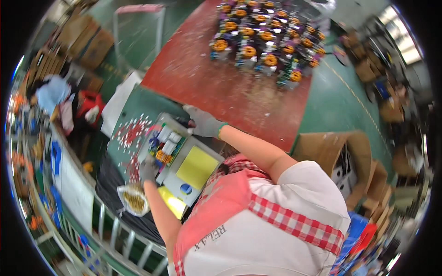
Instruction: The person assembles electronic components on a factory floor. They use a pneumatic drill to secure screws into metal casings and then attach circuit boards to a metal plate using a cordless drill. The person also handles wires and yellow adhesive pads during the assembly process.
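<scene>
Nearest the lens: white shirt and pink checked apron (258, 216) fill the lower centre of the frame, hiding the near edge of the work surface.

Left hand (148, 169), grey-gloved, sits left of centre at the near corner of the grey scale (184, 172). Fingers curled against the scale body; whether they grip it or only rest there cannot be told. Just below the hand: a clear bag (134, 198) lying open, holding small yellowish parts, too fine to identify.

Scale has a yellow square panel on its near half. On its far half stands a small tray (165, 141) with white blocks and mixed coloured bits, packed close. Right hand (204, 124), also gloved, is at the far rim of that tray, fingers closed on something dark, probably a small part; view too blurred to confirm.

Left of the tray, small red and white pieces (131, 133) lie scattered loose on the green tabletop (152, 103). Metal railing (110, 230) bounds the bench at lower left.

Beyond: a red floor area (202, 69) with open room at frame centre, then rows of orange-and-black spooled units (267, 39) at top. Open cardboard box (340, 152) at right, contents partly cut off by the shoulder.
</scene>
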Demonstrator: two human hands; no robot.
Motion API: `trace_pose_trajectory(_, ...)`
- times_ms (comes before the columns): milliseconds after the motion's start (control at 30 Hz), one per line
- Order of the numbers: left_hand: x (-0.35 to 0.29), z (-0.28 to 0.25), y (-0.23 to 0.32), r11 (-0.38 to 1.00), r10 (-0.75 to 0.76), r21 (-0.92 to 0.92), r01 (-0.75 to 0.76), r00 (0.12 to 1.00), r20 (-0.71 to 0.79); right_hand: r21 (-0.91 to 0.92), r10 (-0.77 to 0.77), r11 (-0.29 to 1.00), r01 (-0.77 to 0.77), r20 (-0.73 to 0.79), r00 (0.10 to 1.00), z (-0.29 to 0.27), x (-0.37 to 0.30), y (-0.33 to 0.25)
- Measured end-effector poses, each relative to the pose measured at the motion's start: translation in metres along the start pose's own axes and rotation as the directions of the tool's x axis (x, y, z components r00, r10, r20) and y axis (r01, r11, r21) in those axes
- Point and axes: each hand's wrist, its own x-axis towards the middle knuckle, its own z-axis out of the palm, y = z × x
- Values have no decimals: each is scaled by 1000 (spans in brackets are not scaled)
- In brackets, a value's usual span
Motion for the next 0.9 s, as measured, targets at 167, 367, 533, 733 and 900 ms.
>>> trace_pose_trajectory(167, -87, -38, 23, 983, 182, -26, -184, 980, -81, 437, 409, 897, -59, -775, 481, -176, -98, 52)
trace_pose_trajectory(367, -140, -9, 29, 973, 189, -132, -188, 982, -9, 109, 264, 937, -332, -843, 469, -284, -142, 161)
trace_pose_trajectory(533, -168, 52, 40, 876, 390, 183, -445, 879, 273, -346, 65, 845, -407, -690, 721, -240, -120, 93)
trace_pose_trajectory(733, -254, 128, 108, 264, 651, 269, -926, 377, 659, -73, -148, 989, 130, -391, 908, -175, -118, -60)
trace_pose_trajectory(900, -298, 135, 130, -88, 899, 549, -831, 171, 403, 519, -345, 763, 386, -178, 921, -117, -128, -160)
